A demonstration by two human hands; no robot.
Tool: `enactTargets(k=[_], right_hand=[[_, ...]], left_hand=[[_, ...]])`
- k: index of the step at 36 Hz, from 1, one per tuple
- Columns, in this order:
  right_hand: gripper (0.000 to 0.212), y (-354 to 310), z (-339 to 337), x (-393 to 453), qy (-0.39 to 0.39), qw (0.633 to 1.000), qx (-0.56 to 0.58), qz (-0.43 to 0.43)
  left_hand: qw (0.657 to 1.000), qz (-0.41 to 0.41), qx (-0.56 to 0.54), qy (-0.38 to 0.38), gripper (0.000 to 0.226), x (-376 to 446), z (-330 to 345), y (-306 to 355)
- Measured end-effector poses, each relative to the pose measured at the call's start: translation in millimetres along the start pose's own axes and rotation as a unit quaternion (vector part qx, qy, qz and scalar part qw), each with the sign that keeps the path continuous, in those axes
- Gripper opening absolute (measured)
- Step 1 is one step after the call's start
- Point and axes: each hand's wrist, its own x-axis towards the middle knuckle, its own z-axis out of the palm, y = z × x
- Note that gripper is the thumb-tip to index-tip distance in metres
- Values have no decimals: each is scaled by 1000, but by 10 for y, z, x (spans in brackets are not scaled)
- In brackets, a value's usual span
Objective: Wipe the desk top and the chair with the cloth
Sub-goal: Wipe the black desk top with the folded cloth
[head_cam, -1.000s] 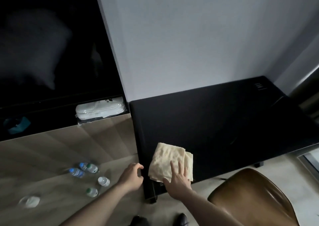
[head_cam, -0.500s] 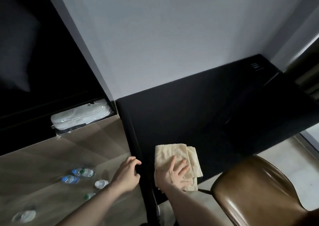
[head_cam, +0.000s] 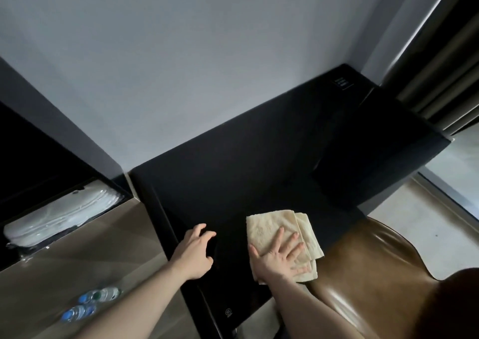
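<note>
Clear plastic bottles point(head_cam: 89, 303) lie on the wood-look floor at 8 o'clock, well apart from the work and irrelevant to it; a white wrapped bundle point(head_cam: 59, 215) sits in the dark shelf recess at 9 o'clock. Left hand point(head_cam: 193, 254) at 6–7 o'clock rests on the left edge of the black desk top point(head_cam: 259, 162), fingers loosely curled and holding nothing, likely bracing the body while the other arm pushes. Right hand point(head_cam: 278, 257) just right of it lies flat, fingers spread wide, palm pressing the folded cream cloth point(head_cam: 269, 231) onto the desk's near edge at 5–6 o'clock; no pinch, just downward pressure, which suits a sliding wipe. The cloth's lower corner hangs over the desk edge toward the chair. Brown leather chair point(head_cam: 383, 279) at 4–5 o'clock is tucked close to the desk, probably not yet wiped. The far desk, toward 1 o'clock, looks bare, so strokes can run long.
</note>
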Motion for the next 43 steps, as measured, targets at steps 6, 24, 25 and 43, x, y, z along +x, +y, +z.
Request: enactTargets(k=[6,24,25,43], right_hand=[[112,205,-371,302,13,1000,9,-3],[111,1058,-1839,1588,61,997,53,-10],[111,1131,-1960,1695,66,996,55,-14],[103,2226,-4005,3619,219,974,55,-10]], left_hand=[[999,18,21,-25,78,332,-12,448],[987,18,135,-84,92,1892,224,2257],[987,19,134,-82,90,2011,228,2404],[978,17,145,148,89,3486,610,3540]])
